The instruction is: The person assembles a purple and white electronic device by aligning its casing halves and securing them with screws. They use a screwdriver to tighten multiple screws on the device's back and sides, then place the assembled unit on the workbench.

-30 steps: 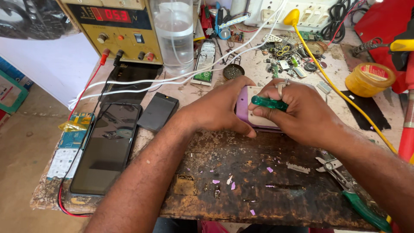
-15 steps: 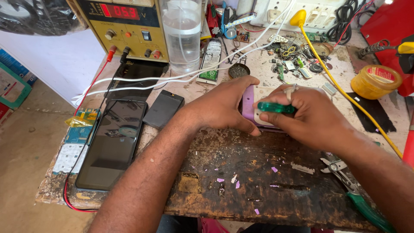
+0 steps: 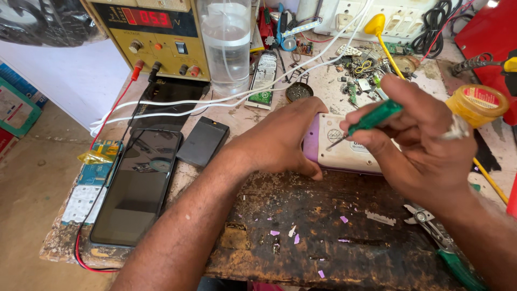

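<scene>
Resting palm-down, the left hand [image 3: 285, 137] is curled over the left end of a small device with a purple edge and white back [image 3: 336, 148], which is held flat on the worn desk [image 3: 323, 237] near its middle. The right hand [image 3: 425, 148] is raised just above the device, wrist bent, its fingers pinched closed around a green-handled screwdriver [image 3: 371, 118]; the metal tip is angled down onto the white back. A dark phone [image 3: 137, 186] is seen lying well to the left, and pliers [image 3: 436, 231] lie to the right.

green screwdriver [image 3: 375, 116], purple phone case [image 3: 311, 145]
</scene>
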`<state>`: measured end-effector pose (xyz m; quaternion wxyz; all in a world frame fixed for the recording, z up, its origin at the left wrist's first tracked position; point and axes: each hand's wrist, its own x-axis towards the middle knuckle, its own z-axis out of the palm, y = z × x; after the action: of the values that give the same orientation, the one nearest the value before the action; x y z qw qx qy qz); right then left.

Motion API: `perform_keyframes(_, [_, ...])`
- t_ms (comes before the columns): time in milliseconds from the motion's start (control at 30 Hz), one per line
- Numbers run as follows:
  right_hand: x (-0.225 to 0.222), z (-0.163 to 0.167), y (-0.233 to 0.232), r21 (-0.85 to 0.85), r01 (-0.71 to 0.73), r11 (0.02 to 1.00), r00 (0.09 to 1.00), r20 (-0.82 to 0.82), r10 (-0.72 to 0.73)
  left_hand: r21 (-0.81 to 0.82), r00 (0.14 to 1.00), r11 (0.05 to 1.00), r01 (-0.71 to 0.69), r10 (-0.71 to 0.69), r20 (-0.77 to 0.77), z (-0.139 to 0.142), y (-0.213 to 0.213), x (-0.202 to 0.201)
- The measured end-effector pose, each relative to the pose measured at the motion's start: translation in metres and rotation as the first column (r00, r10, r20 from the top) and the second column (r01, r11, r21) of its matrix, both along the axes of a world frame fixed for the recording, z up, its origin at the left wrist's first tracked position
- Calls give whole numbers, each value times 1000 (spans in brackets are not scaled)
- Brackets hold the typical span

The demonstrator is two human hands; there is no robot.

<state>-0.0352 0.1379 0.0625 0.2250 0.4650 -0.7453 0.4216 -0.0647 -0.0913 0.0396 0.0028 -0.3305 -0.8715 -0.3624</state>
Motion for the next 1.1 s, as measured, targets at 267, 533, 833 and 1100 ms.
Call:
perform_keyframes(267, [14,-12,9,-31,-53,998,989,137,57,-161,998,985,-69,70,5,8,7,10])
perform_keyframes(533, [20,-6,-4,23,-28,999,996,89,26,-56,999,998,-29,27,-40,5,1,7])
perform_keyframes(833, [22,28,-11,180,39,983,998,44,-48,-40,998,999,-31,33,54,-7,-2,0])
perform_keyframes(1100, [-1,65,-20,369,-68,927,997,53,52,28,999,999,21,-22,41,-10,-7,-6])
